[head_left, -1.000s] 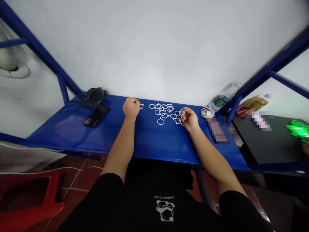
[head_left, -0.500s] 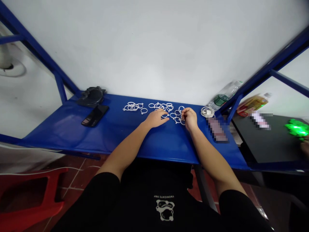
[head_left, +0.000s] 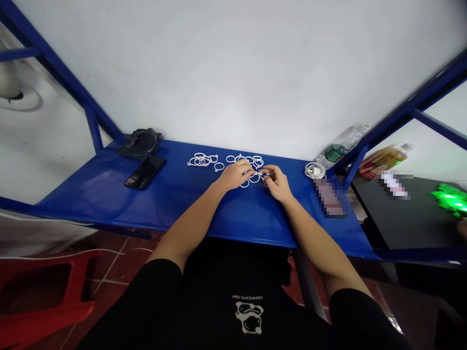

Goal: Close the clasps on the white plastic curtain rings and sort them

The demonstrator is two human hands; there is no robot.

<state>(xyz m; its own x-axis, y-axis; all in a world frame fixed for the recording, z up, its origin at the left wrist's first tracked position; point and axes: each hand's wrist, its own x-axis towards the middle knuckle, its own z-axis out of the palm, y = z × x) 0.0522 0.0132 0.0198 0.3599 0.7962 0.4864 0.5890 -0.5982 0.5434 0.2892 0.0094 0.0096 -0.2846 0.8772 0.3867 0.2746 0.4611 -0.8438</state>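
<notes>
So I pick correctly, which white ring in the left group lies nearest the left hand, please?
That group's rightmost ring, nearer the front edge of the table than its neighbours.

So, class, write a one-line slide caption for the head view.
Left hand and right hand close together among white rings on a blue tabletop, black phone lying at left.

On the tabletop (head_left: 109, 199), rings (head_left: 201, 161) lie behind and left of the left hand (head_left: 234, 176), a phone (head_left: 145, 172) farther left; right of the right hand (head_left: 278, 183), a cable (head_left: 314, 170)
</notes>
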